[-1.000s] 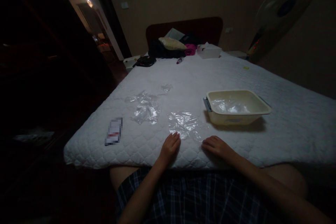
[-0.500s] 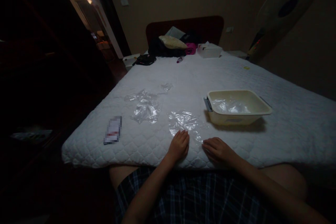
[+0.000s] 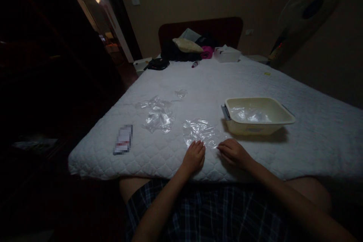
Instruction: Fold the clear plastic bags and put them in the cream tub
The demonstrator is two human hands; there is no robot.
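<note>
A clear plastic bag (image 3: 200, 129) lies spread and wrinkled on the white quilted bed in front of me. My left hand (image 3: 195, 155) rests flat with its fingertips on the bag's near left edge, fingers stretched out. At the near right corner, my right hand (image 3: 233, 153) is closed, with thumb and fingertips pinched on the plastic. More crumpled clear plastic (image 3: 159, 117) lies to the left, and a small piece (image 3: 180, 93) sits farther back. To the right stands a cream plastic basin (image 3: 261, 129) with grey handles, holding clear plastic bags (image 3: 249, 114).
A phone-shaped blurred object (image 3: 123, 140) lies at the bed's left front. Toward the headboard (image 3: 227, 26) are a pillow (image 3: 187, 45), a pink roll (image 3: 207, 52), a white box (image 3: 227, 55) and a black bag (image 3: 158, 64). A fan (image 3: 312, 9) stands at the right.
My right hand has shifted slightly away from me, moving the bag's near right corner with it. My left hand has stayed nearly in place.
</note>
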